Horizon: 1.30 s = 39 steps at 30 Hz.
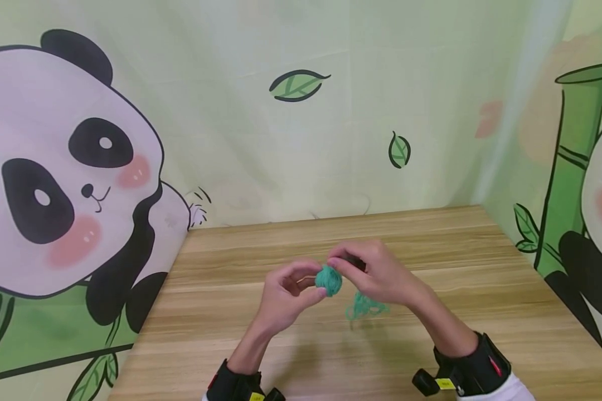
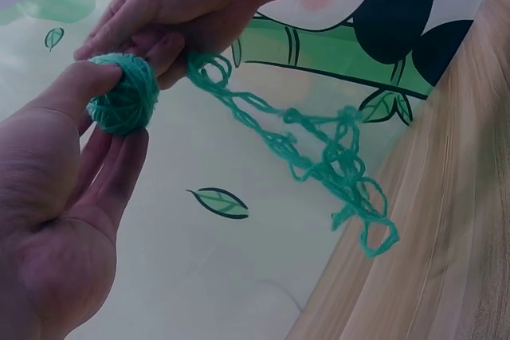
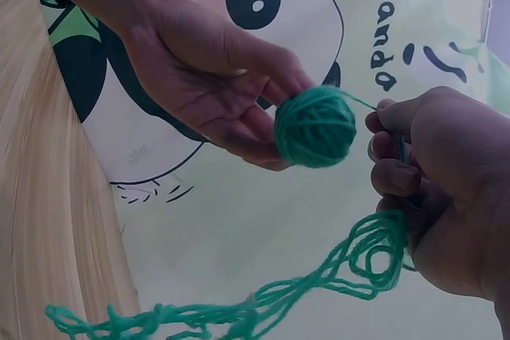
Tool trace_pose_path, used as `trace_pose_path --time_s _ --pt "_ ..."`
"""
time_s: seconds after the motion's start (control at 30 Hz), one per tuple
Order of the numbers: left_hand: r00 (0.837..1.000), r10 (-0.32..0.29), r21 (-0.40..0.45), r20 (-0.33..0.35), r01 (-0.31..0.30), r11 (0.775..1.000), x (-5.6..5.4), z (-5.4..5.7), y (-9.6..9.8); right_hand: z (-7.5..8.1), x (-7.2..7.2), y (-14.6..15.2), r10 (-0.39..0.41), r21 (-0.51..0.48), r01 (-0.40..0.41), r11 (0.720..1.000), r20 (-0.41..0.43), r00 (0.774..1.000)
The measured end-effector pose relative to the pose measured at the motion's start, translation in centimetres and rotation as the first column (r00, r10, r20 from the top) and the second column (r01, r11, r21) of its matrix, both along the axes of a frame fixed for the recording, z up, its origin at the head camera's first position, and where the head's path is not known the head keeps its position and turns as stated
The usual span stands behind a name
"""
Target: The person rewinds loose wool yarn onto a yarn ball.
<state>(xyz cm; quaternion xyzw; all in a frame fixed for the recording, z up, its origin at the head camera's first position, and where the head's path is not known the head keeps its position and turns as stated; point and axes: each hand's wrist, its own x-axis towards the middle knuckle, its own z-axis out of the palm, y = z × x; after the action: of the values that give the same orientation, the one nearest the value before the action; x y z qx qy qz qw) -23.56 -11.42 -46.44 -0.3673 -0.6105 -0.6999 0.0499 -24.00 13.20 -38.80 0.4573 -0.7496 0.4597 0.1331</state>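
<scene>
A cloth printed with pandas (image 1: pixel 351 139) hangs behind the wooden surface (image 1: pixel 195 312). Above this surface, the left hand (image 1: pixel 283 298) and the right hand (image 1: pixel 381 273) of a person are near each other. From the right hand hangs a tangle of loose green yarn (image 1: pixel 365 306). The green yarn ball (image 1: pixel 328 280) is held in the air, in the grip of the left thumb and fingers. A thin strand (image 3: pixel 356 99) goes from this ball to the right hand, which pinches it.
</scene>
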Motion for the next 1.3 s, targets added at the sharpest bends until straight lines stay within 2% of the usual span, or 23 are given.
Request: trace_pose_path --time_s 0.3,0.8,0.9,1.1,1.3 --pt "0.999 -0.049 0.017 -0.013 0.049 0.999 0.3 0.4 0.2 -0.8 -0.9 0.3 -0.059 -0.010 0.059 0.998 0.036 0.998" --pt "0.999 -0.044 0.050 -0.033 0.046 0.998 0.6 0.9 0.3 -3.1 -1.5 0.0 -0.022 -0.029 0.027 0.999 0.165 0.986" --pt "0.999 -0.028 0.043 -0.033 0.030 0.999 0.6 1.0 0.3 -3.5 -1.5 -0.1 -0.013 -0.019 0.018 1.000 0.204 0.979" --pt "0.999 0.041 0.051 -0.022 -0.040 0.998 0.7 1.3 0.1 -4.8 -1.4 -0.4 0.002 -0.022 0.004 1.000 0.262 0.965" --pt "0.994 0.110 0.075 0.027 -0.112 0.991 0.6 1.5 0.1 -5.8 -1.2 -1.0 0.041 -0.027 -0.036 0.999 0.252 0.967"
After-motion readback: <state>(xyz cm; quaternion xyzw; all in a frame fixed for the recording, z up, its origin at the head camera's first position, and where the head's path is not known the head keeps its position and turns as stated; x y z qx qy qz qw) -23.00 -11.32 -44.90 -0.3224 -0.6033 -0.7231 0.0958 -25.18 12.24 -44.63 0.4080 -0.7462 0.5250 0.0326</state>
